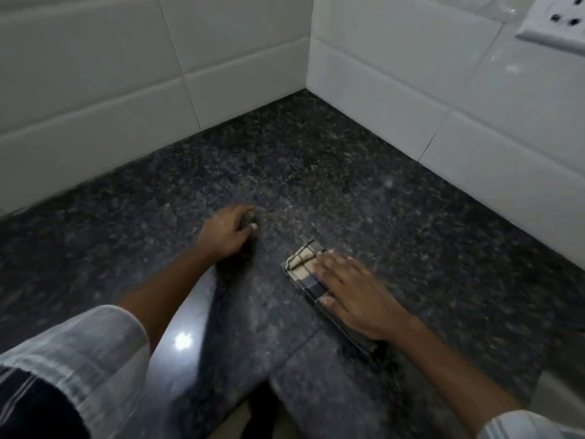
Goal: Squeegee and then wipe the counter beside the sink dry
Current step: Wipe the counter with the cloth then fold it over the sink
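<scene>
A dark speckled granite counter [316,172] fills a tiled corner. My right hand [351,289] lies flat, fingers spread, pressing on a folded checked cloth [302,264] of beige and grey squares that rests on the counter. My left hand [228,232] sits on the counter to the left of the cloth, fingers curled around something small and dark that I cannot make out. No squeegee is in view.
White wall tiles [126,90] rise along the back and right of the counter. A white wall socket [554,23] sits at the top right. The counter's front edge [253,403] runs at the bottom middle, with floor below.
</scene>
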